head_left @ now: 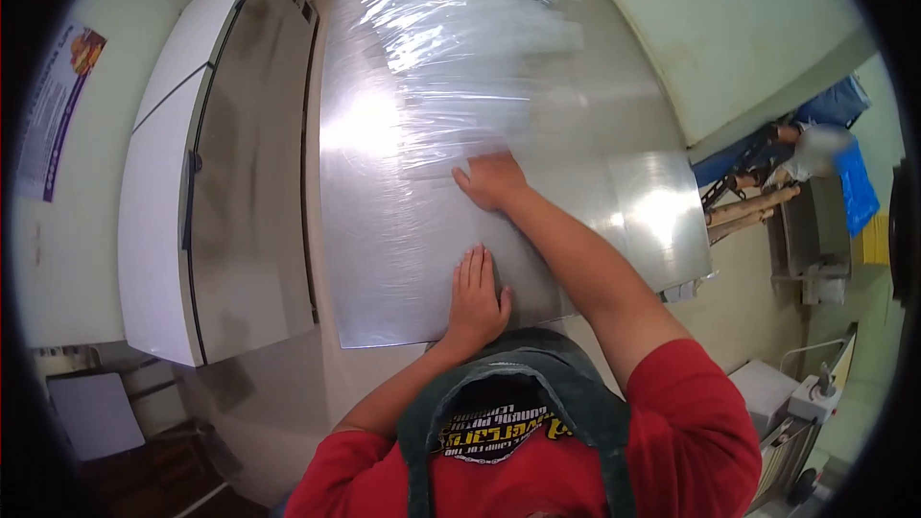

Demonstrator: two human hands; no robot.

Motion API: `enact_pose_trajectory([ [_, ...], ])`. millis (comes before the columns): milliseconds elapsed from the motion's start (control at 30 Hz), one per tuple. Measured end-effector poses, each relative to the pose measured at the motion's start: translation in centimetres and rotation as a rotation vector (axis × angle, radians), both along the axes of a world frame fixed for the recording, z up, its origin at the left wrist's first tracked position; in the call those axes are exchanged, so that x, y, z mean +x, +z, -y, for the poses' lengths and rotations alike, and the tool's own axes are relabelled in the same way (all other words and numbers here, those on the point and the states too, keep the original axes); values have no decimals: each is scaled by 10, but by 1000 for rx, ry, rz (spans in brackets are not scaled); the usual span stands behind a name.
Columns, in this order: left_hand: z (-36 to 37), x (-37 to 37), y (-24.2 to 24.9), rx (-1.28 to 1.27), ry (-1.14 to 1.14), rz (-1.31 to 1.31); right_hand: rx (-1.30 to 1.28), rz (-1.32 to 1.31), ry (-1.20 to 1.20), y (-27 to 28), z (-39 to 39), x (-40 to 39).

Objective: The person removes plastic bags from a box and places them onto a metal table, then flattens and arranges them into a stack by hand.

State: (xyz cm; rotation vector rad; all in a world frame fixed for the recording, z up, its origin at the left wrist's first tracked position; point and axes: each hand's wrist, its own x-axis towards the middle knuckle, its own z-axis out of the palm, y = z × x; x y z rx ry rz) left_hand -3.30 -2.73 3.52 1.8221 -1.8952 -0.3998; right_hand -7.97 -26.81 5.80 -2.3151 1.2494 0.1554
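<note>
My left hand [477, 302] lies palm down near the front of the metal tabletop [403, 259]. Its fingers are stretched out flat, with the thumb apart and nothing held. Farther forward, my right hand [494, 180] rests at the near end of a spread of clear plastic bags or film [460, 67]. The right thumb points left, away from the fingers. The fingertips are hard to make out where they meet the shiny plastic, and seem to lie under its edge. Layers of this plastic reach to the far end of the table.
A white fridge or freezer cabinet [158, 221] stands along the left. At the right, a pale wall or panel [748, 29] borders the table. Beyond are a blue plastic bag [857, 187], wooden poles [753, 211] and a white power socket box [815, 401]. A poster [59, 105] hangs far left.
</note>
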Motion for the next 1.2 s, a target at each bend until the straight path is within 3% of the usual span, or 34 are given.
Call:
enact_pose_trajectory([
  [33,0,0,-2,2,-10,3,175,-30,24,4,6,-1],
  [67,5,2,-4,35,-25,67,169,-29,20,-1,0,-3],
  [133,27,12,-8,61,-36,125,-303,117,-63,-30,-33,-10],
  [200,66,26,-20,51,-44,283,-392,316,15,-23,-84,-35],
  [267,116,45,-47,-81,-18,282,-307,422,-29,-12,-151,-60],
  [333,155,55,-19,-8,10,246,-170,338,42,-32,-211,-78],
  [400,169,60,-16,83,16,212,-217,290,132,-25,-215,-79],
  [433,175,63,-21,-8,6,157,-279,244,217,-21,-212,-80],
  [500,173,65,-15,-111,-3,101,-294,212,167,-24,-179,-63],
  [567,126,60,15,-90,2,-263,-391,205,113,-39,-133,-45],
  [600,100,53,21,-102,39,-281,-487,225,107,-48,-105,-36],
  [700,29,27,3,-78,14,-206,-452,176,42,-33,-40,-10],
  [767,10,14,-2,-52,-20,-32,46,89,-47,4,-17,-2],
  [800,8,13,-3,-14,-50,126,40,98,-53,0,-17,-2],
  [867,28,23,-7,53,-81,145,-202,125,5,-21,-27,-12],
  [933,69,34,-20,2,-16,213,-505,466,37,-32,-68,-33],
  [1000,114,49,-35,-61,-2,214,-384,545,6,-25,-130,-54],
  [1067,149,56,-11,67,11,244,-227,391,105,-30,-189,-68],
  [1200,171,67,-21,8,1,169,-306,241,241,-21,-191,-62],
])
